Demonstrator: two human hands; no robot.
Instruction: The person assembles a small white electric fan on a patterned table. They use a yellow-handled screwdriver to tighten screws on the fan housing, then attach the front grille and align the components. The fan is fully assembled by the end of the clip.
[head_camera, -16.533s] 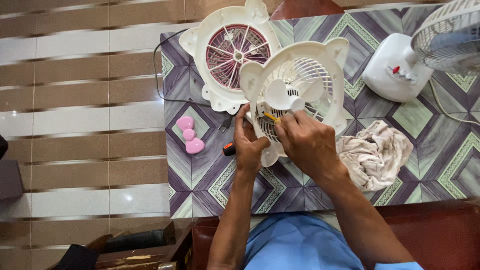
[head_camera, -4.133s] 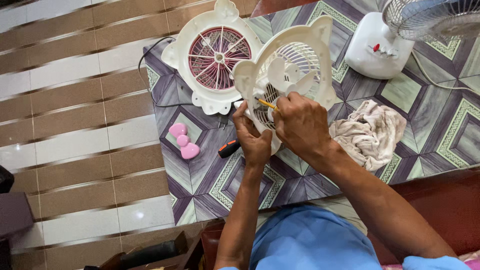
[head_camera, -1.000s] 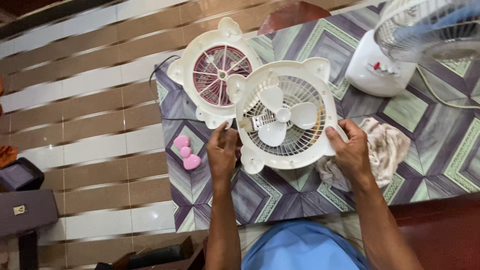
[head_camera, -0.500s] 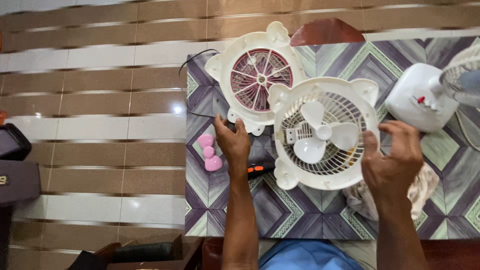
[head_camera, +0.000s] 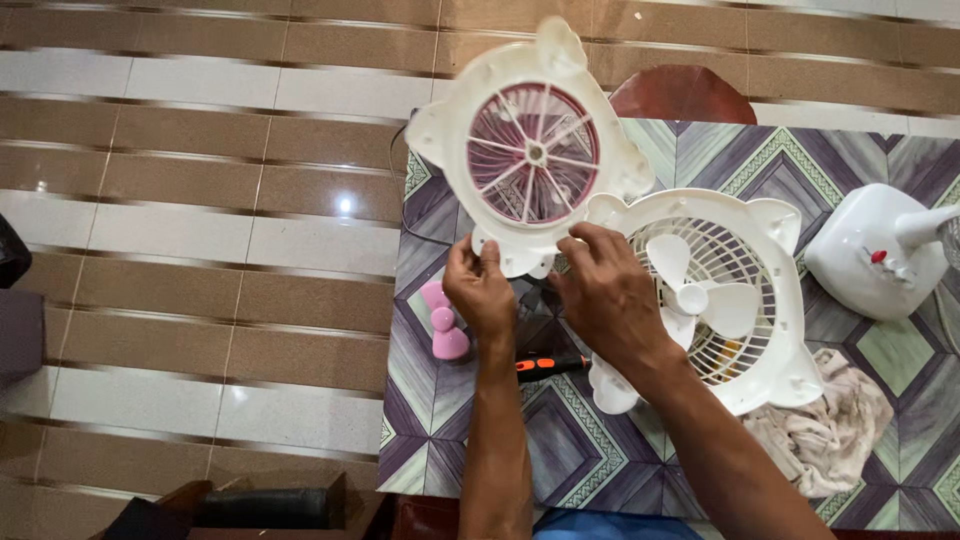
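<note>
Head view: left hand (head_camera: 480, 290) and right hand (head_camera: 603, 290) both closed on lower rim of front grille cover (head_camera: 530, 150), lifted above tabletop (head_camera: 560, 440) beside fan body (head_camera: 715, 300). Looks light, stiff plastic, thin spokes fragile; grip rim only.

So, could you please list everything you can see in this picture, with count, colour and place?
front fan cover: one, white with pink grille, lifted at the table's far left, held at its lower edge
fan body: one, white with white blades, flat on the table, right of the cover
screwdriver: one, orange and black handle, on the table near the wrists
bow-shaped piece: one, pink, near the table's left edge
rag: one, off-white, below the fan body
desk fan base: one, white with red knob, right edge
table: one, purple and green pattern
left hand: grip on the cover's lower rim
right hand: grip on the cover's lower rim
</note>
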